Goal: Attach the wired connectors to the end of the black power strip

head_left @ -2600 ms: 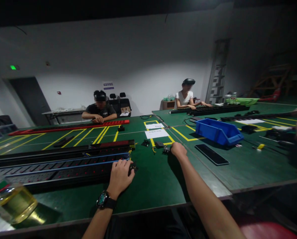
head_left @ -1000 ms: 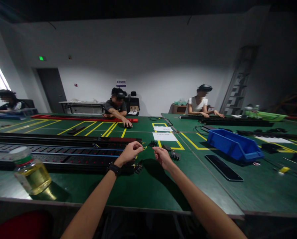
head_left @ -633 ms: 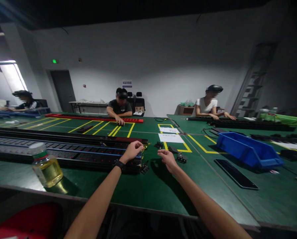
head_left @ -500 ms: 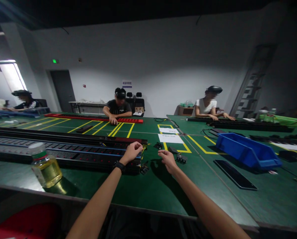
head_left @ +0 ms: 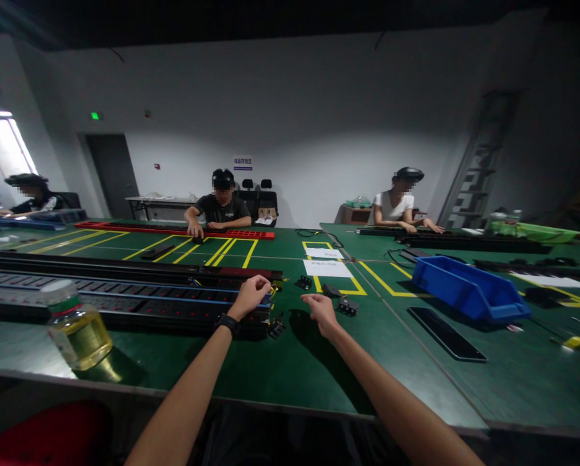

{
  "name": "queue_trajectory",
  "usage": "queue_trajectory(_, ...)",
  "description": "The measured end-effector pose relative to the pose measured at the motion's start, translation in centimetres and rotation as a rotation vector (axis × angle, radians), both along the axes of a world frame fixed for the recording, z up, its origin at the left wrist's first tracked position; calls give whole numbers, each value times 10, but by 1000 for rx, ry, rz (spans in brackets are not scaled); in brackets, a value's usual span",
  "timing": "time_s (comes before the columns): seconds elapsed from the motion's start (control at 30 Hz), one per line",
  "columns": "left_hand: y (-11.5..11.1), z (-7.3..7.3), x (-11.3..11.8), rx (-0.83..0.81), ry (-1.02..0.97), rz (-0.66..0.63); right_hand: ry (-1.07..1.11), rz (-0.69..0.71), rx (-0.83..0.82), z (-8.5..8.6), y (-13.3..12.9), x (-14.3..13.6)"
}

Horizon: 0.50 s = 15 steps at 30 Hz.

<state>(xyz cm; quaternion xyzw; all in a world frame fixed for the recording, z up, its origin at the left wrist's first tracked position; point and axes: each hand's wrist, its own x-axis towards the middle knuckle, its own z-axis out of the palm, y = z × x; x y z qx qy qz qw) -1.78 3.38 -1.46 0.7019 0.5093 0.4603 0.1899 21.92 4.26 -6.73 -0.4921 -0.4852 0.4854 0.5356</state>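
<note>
My left hand (head_left: 252, 296), with a dark watch on its wrist, is closed in a pinch over the right end of a long black rail assembly (head_left: 173, 304). What its fingertips hold is too small to make out. Thin yellow wires (head_left: 273, 294) show beside those fingertips. To the right, my right hand (head_left: 322, 312) hovers above the green table with thumb and forefinger pressed together; anything between them cannot be seen. Small black connector pieces lie near: one (head_left: 277, 327) at the rail's end, one (head_left: 303, 282) between the hands, another (head_left: 347, 306) right of my right hand.
A bottle of yellow liquid (head_left: 79, 330) stands at the left. At the right are a blue bin (head_left: 465, 288) and a black phone-like slab (head_left: 446, 333). Paper sheets (head_left: 326, 268) lie ahead. Across the table, a person (head_left: 224, 210) touches a small dark object; other people sit at both sides.
The view has turned slightly, shifting the scene left. Both hands keep nearly the same pose and place over the table. The hand of the person across has moved left with a dark object.
</note>
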Motion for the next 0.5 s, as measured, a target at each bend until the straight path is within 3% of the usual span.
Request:
queue_trajectory(0.1, -1, 2, 1, 5, 38, 28, -74, -47, -37, 5, -3, -2)
queue_trajectory(0.27, -7, 7, 3, 21, 169, 97, -135, 5, -36, 11, -7, -5)
queue_trajectory(0.5, -28, 23, 5, -10, 512, 137, -164, 49, -5, 10, -8, -6)
